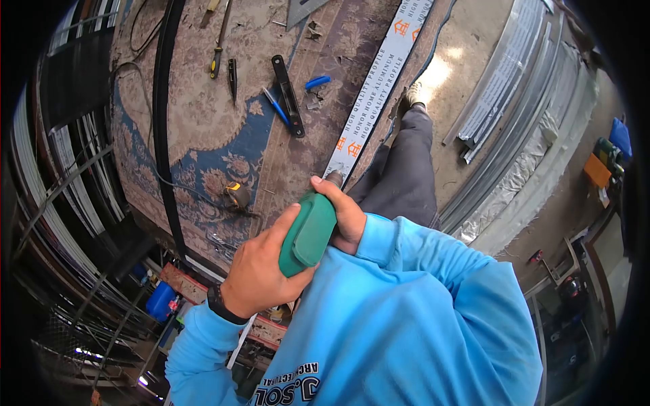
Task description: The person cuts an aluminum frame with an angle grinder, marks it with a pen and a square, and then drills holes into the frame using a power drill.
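A green power tool [308,233] lies between both hands, its grey nose against the near end of a wrapped aluminium profile [379,84] with orange and black print. My left hand [264,264], with a black band at the wrist, is wrapped round the tool's rear left side. My right hand [344,215] grips its front right side, the thumb near the nose. The tool's underside and its exact contact with the profile are hidden. A yellow and black tape measure [237,195] sits left of the tool on the patterned carpet [196,115].
On the carpet are a screwdriver [217,57], a blue pen [275,106], a black bar-shaped handle [289,98] and a blue piece [317,82]. A black strip [161,115] crosses at left. Long profiles [497,88] lie on the floor at right. Racked profiles [57,176] stand far left.
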Motion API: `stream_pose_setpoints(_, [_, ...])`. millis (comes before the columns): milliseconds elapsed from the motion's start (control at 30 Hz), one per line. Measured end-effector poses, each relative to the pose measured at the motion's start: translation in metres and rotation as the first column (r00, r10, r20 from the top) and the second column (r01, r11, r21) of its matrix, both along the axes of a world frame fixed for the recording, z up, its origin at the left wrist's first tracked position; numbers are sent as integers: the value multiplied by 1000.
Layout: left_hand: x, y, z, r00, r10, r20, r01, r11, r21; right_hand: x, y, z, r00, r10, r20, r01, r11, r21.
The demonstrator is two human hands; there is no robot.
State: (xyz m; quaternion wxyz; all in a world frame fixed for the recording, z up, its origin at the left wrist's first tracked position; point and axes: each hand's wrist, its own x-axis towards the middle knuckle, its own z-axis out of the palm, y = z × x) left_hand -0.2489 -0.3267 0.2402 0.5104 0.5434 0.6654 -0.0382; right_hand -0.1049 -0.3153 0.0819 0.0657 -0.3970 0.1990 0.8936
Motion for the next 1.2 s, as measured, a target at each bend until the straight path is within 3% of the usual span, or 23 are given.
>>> stream_pose_setpoints(300, [6,10,17,1000,-18,4,18,1000,-13,7,-1,6,999,-3,-42,3,1000,-1])
stream_pose_setpoints(933, [5,18,6,1000,-18,-11,18,1000,8,1,3,-6,999,-4,-49,1,999,-52])
stream_pose_setpoints(1200, [12,2,3,999,15,-41,-15,1000,0,5,-9,-20,996,28,-88,-27,1000,7])
